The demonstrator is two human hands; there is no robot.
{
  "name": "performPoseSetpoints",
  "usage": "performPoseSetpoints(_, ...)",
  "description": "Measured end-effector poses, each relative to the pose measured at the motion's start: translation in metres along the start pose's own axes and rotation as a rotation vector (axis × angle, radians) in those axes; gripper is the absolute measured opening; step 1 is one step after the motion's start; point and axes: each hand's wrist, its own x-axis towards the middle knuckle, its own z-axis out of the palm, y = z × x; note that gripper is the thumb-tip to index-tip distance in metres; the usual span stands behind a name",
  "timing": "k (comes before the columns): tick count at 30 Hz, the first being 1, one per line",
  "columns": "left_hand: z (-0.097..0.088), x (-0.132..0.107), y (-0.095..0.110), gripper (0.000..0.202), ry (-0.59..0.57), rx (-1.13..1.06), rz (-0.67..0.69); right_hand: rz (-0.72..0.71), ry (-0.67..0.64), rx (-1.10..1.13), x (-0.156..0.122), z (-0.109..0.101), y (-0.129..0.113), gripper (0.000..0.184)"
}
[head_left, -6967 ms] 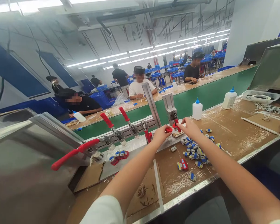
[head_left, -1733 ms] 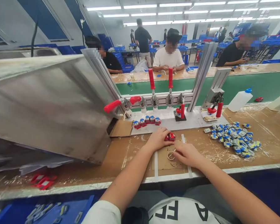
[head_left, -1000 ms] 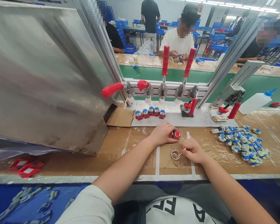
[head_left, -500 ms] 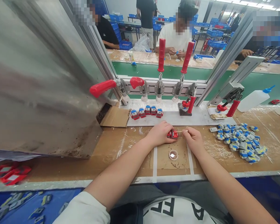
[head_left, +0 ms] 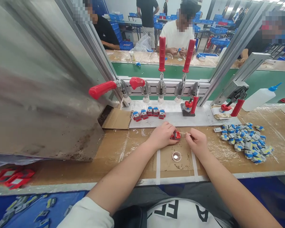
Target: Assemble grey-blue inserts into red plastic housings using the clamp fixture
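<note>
while the left hand grips red parts and the right hand pinches a stick, black letters mark the shirt.

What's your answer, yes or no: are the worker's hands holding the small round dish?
No: the left hand holds a red piece and the right hand a thin stick, while the small round dish sits on the cardboard.

Black-lettered white shirt, probably grey trousers

An assembly workshop is indicated; red-handled clamps are mounted along a metal rail; small parts are heaped on a bench; blue crates are set out behind co-workers.
</note>
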Motion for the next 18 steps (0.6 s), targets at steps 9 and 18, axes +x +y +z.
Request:
performPoseSetpoints(9,-0.003,-0.001,0.004,0.037,-0.013,0.044,0.003,-0.04,-0.069,0.165,-0.008,-0.012,-0.012,0.036)
performPoseSetpoints(18,-0.005,-0.002,0.003,0.038,-0.023,0.042,0.013,-0.333,-0.473,0.347,-0.013,-0.002,-0.015,0.034)
